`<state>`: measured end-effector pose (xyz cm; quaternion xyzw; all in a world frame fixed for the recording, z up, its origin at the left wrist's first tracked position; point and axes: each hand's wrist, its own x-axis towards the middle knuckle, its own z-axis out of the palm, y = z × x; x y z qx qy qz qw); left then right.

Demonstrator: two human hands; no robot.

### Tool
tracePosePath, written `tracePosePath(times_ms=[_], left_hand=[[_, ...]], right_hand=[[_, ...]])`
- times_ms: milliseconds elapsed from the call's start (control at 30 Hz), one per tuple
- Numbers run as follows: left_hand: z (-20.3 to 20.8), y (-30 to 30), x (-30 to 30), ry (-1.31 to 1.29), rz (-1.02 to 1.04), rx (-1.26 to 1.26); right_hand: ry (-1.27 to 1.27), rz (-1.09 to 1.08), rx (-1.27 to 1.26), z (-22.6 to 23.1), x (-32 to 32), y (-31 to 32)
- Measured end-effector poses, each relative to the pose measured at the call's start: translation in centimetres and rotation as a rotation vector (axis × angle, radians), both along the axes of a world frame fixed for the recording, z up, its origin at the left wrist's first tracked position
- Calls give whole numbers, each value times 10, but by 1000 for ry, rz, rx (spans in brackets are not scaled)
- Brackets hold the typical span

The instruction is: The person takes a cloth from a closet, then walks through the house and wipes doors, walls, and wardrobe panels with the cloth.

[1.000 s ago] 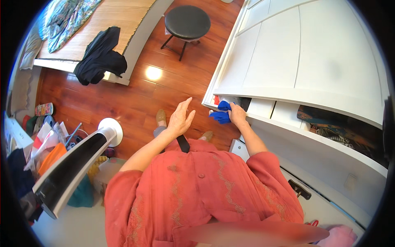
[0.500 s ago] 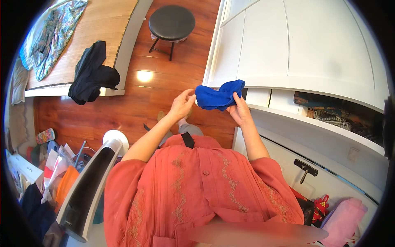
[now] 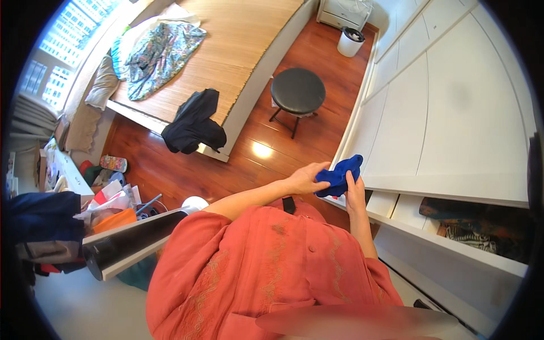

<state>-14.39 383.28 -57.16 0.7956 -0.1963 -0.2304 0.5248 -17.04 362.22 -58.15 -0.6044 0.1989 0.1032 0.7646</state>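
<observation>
A bunched piece of dark blue cloth [image 3: 339, 178], soft like a small garment, is held up between my two hands beside the white cabinet. My left hand [image 3: 307, 178] pinches its left side between thumb and fingers. On the opposite side, my right hand [image 3: 355, 191] grips the lower right edge, thumb on the front of the cloth and the other fingers mostly hidden behind it. The cloth's exact kind cannot be made out. Just right of my right hand an open white drawer [image 3: 442, 242] holds folded dark and patterned clothes [image 3: 470, 238].
A black round stool [image 3: 298, 92] stands on the wooden floor ahead. Black clothing [image 3: 195, 122] hangs over the corner of the mat-topped bed [image 3: 243, 39], where a floral cloth [image 3: 161, 59] also lies. At left are a tower fan [image 3: 133, 241] and clutter. A bin [image 3: 351, 42] stands far off.
My view has turned left, so the scene sits further right. The left hand, earlier at the cloth's edge with fingers loosely apart, now pinches it. The cloth looks more bunched.
</observation>
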Motion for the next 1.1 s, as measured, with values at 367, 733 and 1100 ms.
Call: tracePosePath(times_ms=[367, 733, 1100], left_hand=[[-7, -20, 80, -200, -317, 39], [22, -51, 217, -5, -603, -169], [111, -91, 113, 98, -1165, -572]], right_hand=[[-189, -262, -138, 35, 42, 14], [-163, -768, -834, 91, 49, 56], [-176, -973, -1068, 128, -55, 107]])
